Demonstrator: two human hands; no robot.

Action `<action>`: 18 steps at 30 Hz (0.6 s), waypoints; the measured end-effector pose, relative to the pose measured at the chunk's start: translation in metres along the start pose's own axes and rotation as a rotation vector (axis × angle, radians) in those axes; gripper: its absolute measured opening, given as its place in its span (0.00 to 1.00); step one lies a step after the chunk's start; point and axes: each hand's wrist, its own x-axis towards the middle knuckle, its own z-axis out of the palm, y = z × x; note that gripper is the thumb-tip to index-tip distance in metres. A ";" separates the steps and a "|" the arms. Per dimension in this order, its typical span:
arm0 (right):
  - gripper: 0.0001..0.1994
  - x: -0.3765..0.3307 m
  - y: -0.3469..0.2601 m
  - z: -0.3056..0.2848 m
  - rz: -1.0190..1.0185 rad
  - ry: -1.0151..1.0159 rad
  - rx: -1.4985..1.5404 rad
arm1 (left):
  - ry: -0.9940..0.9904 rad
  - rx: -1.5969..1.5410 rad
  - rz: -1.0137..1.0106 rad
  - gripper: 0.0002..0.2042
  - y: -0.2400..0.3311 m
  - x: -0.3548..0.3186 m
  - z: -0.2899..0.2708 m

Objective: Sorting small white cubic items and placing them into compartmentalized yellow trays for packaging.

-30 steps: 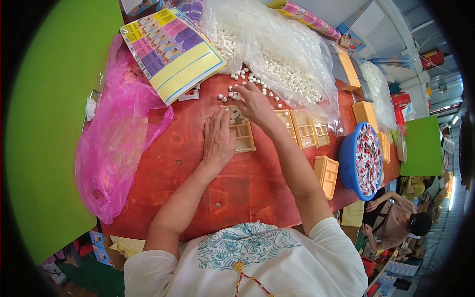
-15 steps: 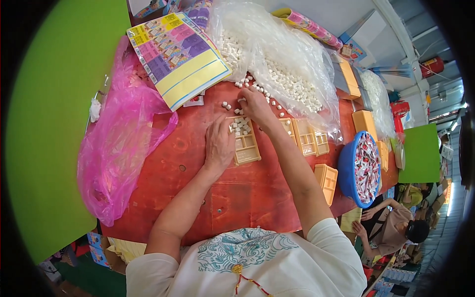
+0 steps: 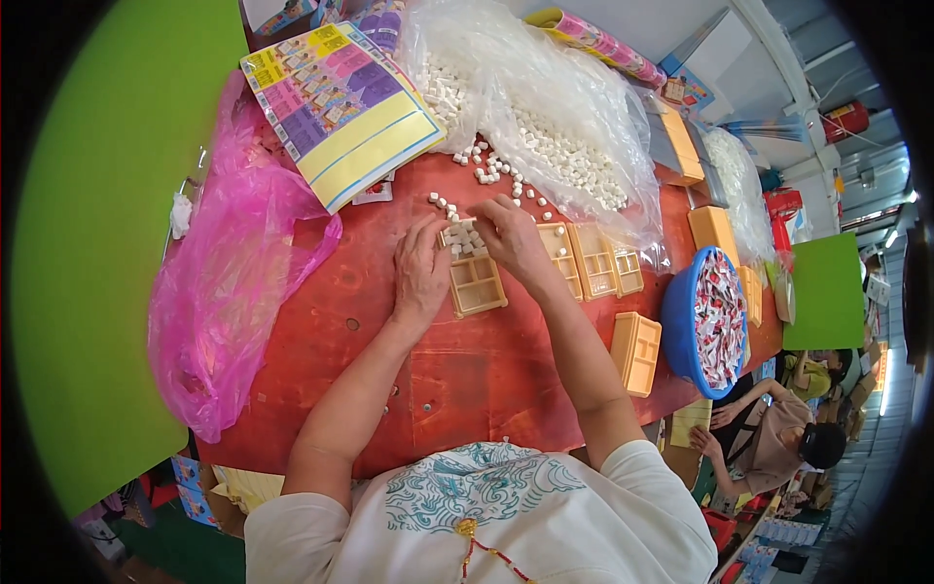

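Note:
A shallow tan compartment tray (image 3: 477, 285) lies on the red tabletop in front of me, its far compartment filled with small white cubes (image 3: 463, 240). My left hand (image 3: 420, 268) is closed along the tray's left edge, fingertips at the far corner by the cubes. Over the far right corner, my right hand (image 3: 513, 241) has its fingers bent down. Its fingertips are partly hidden, so I cannot see what they hold. A few loose cubes (image 3: 443, 202) lie just beyond the tray.
A clear plastic bag (image 3: 574, 117) spills many white cubes at the back. More tan trays (image 3: 592, 258) stand to the right, near a blue basin (image 3: 681, 326) of small packets. Printed sheets (image 3: 360, 156) and a pink plastic bag (image 3: 229, 292) lie left. Another person (image 3: 773, 443) sits far right.
My right hand has drawn back from the loose cubes to the tray's far edge. The cubes now sit more packed in the far compartment, and the near ones show bare.

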 end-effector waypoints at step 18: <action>0.05 0.009 0.011 -0.003 -0.036 -0.017 0.007 | 0.054 -0.067 -0.042 0.15 -0.002 -0.001 0.001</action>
